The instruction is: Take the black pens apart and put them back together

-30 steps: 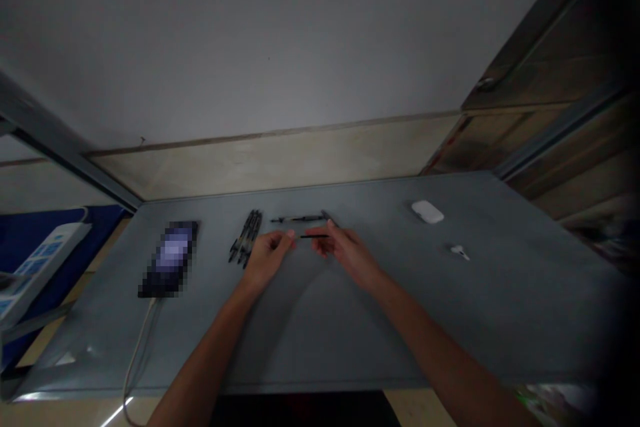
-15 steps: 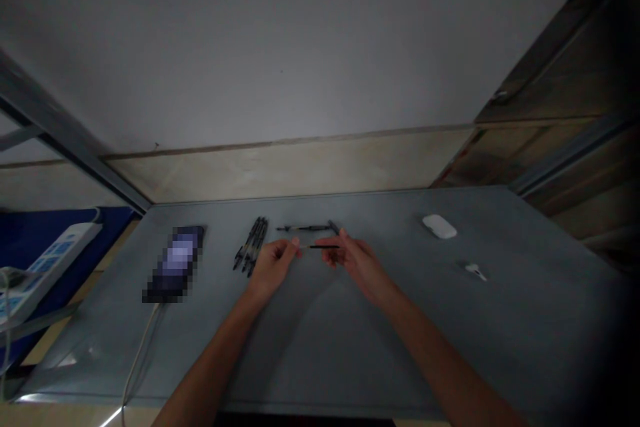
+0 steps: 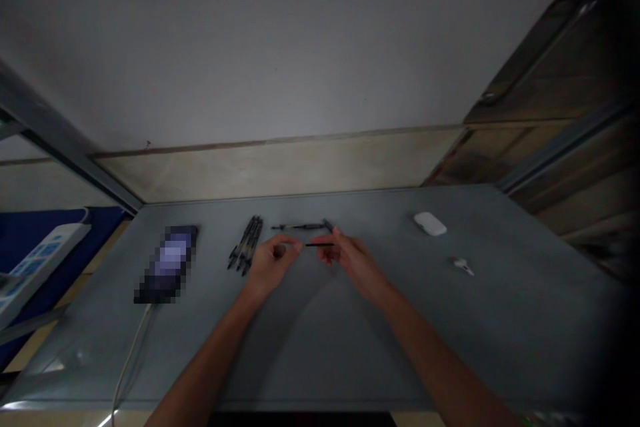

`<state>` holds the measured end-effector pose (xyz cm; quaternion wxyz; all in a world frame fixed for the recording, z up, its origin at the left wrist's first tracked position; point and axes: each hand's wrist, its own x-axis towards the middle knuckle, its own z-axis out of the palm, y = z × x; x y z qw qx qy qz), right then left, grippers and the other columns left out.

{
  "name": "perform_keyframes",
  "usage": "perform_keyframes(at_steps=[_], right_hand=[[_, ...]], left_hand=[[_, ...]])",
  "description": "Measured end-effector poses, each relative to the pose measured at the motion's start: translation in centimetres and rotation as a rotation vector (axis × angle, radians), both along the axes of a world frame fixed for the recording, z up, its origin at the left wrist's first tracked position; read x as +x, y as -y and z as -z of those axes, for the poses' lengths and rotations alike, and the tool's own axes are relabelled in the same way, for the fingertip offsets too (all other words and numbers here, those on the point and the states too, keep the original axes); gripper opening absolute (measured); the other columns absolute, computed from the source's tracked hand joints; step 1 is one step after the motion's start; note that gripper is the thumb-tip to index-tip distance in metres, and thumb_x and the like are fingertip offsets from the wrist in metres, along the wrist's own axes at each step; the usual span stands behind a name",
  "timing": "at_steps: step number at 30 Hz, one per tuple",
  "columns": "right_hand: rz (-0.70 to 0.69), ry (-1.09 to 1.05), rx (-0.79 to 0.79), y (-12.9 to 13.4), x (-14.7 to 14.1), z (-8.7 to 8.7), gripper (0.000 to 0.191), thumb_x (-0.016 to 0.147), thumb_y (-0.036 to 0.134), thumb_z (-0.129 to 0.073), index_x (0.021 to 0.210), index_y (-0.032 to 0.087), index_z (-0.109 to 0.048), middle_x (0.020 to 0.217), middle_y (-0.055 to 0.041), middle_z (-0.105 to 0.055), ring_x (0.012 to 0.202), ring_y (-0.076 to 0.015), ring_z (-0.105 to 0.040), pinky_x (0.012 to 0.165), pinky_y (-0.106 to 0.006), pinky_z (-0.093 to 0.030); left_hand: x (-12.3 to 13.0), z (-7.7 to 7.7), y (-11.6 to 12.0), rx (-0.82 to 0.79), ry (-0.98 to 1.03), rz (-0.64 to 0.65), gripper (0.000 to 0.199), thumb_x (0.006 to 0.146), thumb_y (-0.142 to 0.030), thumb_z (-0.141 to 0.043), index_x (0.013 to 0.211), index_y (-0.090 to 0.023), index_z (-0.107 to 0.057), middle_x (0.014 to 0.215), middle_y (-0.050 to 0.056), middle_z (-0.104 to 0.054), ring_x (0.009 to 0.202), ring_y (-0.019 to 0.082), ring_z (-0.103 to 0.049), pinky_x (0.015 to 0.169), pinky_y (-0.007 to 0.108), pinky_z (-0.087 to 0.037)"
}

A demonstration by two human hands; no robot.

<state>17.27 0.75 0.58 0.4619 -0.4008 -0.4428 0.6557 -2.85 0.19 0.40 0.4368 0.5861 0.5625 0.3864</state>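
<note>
Over the middle of the grey table (image 3: 320, 347), my right hand (image 3: 353, 260) pinches a thin dark rod (image 3: 319, 245) that points left. My left hand (image 3: 270, 265) has thumb and forefinger pressed together at the rod's left end; what lies between those fingertips is too small to make out. Several dark pens (image 3: 246, 245) lie side by side just left of my left hand. Behind the hands, another dark pen (image 3: 299, 227) lies crosswise, with a short dark piece (image 3: 328, 225) at its right end.
A phone (image 3: 169, 263), blurred by pixels, lies at the left with a pale cable (image 3: 131, 353). At the right are a white case (image 3: 430, 223) and a small white earbud (image 3: 463, 265). A power strip (image 3: 43, 263) rests beyond the left edge. A wall (image 3: 280, 167) closes the back.
The whole view has shifted slightly. The rod's pale left part, seen before between the hands, no longer shows; my left fingertips are now close to its dark part.
</note>
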Motion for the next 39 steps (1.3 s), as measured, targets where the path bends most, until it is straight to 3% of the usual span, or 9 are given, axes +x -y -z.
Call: perform_keyframes(at_steps=[5,10,18,23,26,30,34,39], right_hand=[[0.003,0.038,0.032,0.05,-0.20,0.06,0.054,0.090,0.065,-0.054,0.092,0.019,-0.081,0.081,-0.0105,-0.070,0.077,-0.0204,-0.061,0.068,-0.033,-0.042],[0.004,0.034,0.027,0.05,-0.28,0.35,0.051,0.089,0.066,-0.056,0.095,0.021,-0.080,0.083,-0.0106,-0.071,0.076,-0.0208,-0.061,0.066,-0.033,-0.043],[-0.010,0.060,0.059,-0.08,0.04,0.09,0.058,0.091,0.067,-0.050,0.092,0.018,-0.079,0.070,-0.0071,-0.065,0.067,-0.0179,-0.058,0.064,-0.033,-0.041],[0.011,0.070,0.058,0.04,-0.21,0.04,0.056,0.089,0.068,-0.053,0.083,0.019,-0.080,0.077,-0.0099,-0.069,0.074,-0.0203,-0.061,0.068,-0.034,-0.044],[-0.005,0.102,0.053,0.04,-0.28,0.26,0.056,0.087,0.071,-0.053,0.082,0.022,-0.080,0.080,-0.0107,-0.070,0.075,-0.0213,-0.061,0.066,-0.035,-0.044],[-0.046,0.074,0.051,-0.01,-0.12,0.21,0.053,0.089,0.068,-0.052,0.096,0.024,-0.080,0.074,-0.0083,-0.067,0.067,-0.0197,-0.058,0.061,-0.034,-0.041],[-0.033,0.050,0.049,0.04,0.00,-0.26,0.055,0.091,0.066,-0.052,0.091,0.019,-0.081,0.067,-0.0067,-0.063,0.062,-0.0171,-0.055,0.062,-0.033,-0.040],[-0.004,0.062,0.059,0.10,-0.22,-0.25,0.057,0.089,0.068,-0.053,0.083,0.018,-0.080,0.073,-0.0090,-0.067,0.071,-0.0192,-0.058,0.064,-0.032,-0.041]], left_hand=[[-0.02,-0.02,-0.04,0.029,-0.072,-0.013,0.046,0.089,-0.052,-0.053,0.070,-0.014,-0.070,0.058,0.000,-0.054,0.056,0.012,-0.045,0.054,0.025,-0.031],[-0.23,0.10,-0.25,0.009,0.009,0.006,0.035,0.083,-0.047,-0.061,0.079,-0.014,-0.071,0.069,0.003,-0.064,0.063,0.015,-0.054,0.059,0.025,-0.038],[0.00,0.19,0.01,0.009,0.003,0.031,0.037,0.081,-0.050,-0.063,0.087,-0.015,-0.072,0.063,0.000,-0.058,0.055,0.013,-0.046,0.053,0.025,-0.032],[0.10,-0.22,0.10,0.024,-0.059,0.011,0.050,0.090,-0.056,-0.050,0.069,-0.014,-0.070,0.055,-0.002,-0.049,0.053,0.012,-0.041,0.052,0.026,-0.027],[-0.05,-0.40,-0.04,0.024,-0.041,0.032,0.046,0.087,-0.053,-0.055,0.066,-0.014,-0.067,0.056,-0.001,-0.052,0.055,0.012,-0.044,0.054,0.025,-0.031],[-0.22,-0.20,-0.19,-0.004,0.025,0.045,0.039,0.082,-0.052,-0.063,0.075,-0.014,-0.069,0.059,-0.002,-0.053,0.054,0.011,-0.044,0.052,0.024,-0.031],[-0.09,0.06,-0.12,-0.002,0.014,0.044,0.039,0.079,-0.053,-0.068,0.086,-0.015,-0.071,0.051,-0.006,-0.040,0.048,0.010,-0.034,0.048,0.024,-0.023],[0.13,-0.25,0.06,0.020,-0.005,0.043,0.047,0.088,-0.056,-0.053,0.078,-0.015,-0.072,0.060,0.000,-0.055,0.055,0.013,-0.046,0.053,0.025,-0.030]])
